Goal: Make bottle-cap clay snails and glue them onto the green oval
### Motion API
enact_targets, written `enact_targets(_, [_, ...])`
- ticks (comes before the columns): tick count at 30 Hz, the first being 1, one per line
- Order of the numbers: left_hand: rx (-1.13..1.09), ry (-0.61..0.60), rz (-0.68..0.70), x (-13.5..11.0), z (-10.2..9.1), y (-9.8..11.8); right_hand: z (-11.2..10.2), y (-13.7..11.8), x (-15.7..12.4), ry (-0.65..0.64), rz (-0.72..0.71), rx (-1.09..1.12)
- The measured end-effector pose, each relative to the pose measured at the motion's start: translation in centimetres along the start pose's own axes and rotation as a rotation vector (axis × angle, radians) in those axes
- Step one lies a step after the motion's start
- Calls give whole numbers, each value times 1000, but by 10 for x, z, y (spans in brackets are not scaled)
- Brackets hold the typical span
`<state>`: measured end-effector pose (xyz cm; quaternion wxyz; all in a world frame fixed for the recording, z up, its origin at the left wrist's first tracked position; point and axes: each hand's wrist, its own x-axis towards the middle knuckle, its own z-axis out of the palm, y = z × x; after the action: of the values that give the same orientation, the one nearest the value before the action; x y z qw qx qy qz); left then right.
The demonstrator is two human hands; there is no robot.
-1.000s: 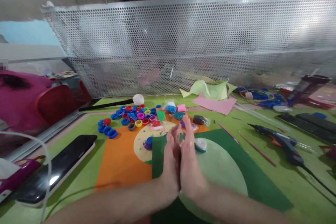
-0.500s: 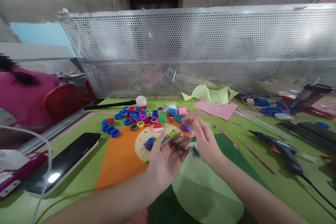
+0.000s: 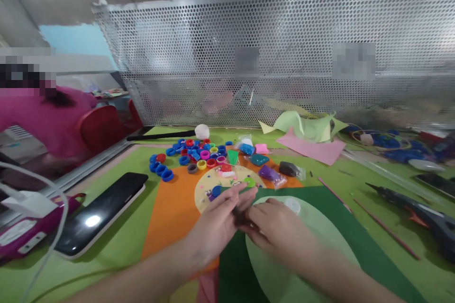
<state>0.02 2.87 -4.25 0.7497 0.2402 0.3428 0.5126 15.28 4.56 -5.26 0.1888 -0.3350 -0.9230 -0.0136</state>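
Head view, left hand flat, right hand now brought against it, fingers curled on dark piece.

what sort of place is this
Probably a craft table, perhaps in a workshop or classroom: a glue gun, a pile of colourful plastic caps and an orange sheet lie on it.

2 hands, 2 pnk sticks, 1 glue gun & 1 purp pkt.
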Motion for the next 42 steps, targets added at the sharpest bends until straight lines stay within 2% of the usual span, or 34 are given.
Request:
enact_targets(8, [323, -146, 92, -4, -7, -4, 10, -9, -8, 107, 29, 44])
enact_targets(13, [654, -104, 152, -8, -3, 8, 7, -6, -9, 181, -106, -62])
enact_targets(17, [893, -148, 223, -16, -5, 8, 6, -12, -7, 195, -191, -187])
enact_targets(19, [899, -160, 238, -21, -5, 7, 6, -15, -7, 213, -212, -212])
enact_targets(24, [791, -90, 180, -25, -2, 6, 7, -21, -9, 232, -265, -294])
enact_targets(29, [352, -9, 73, -5, -10, 5, 6, -17, -8, 174, -97, -103])
enact_targets(31, [284, -12, 35, 0, -12, 4, 5, -14, -7, 174, -28, -52])
enact_targets(35, [347, 15, 93, -2, -7, 7, 2, -13, -6, 224, 51, -13])
enact_targets(38, [425, 65, 151, -5, -2, 10, 2, -15, -6, 258, 53, -28])
enact_targets(42, [510, 84, 147, -3, -6, 13, 6, -17, -7, 286, 49, -59])
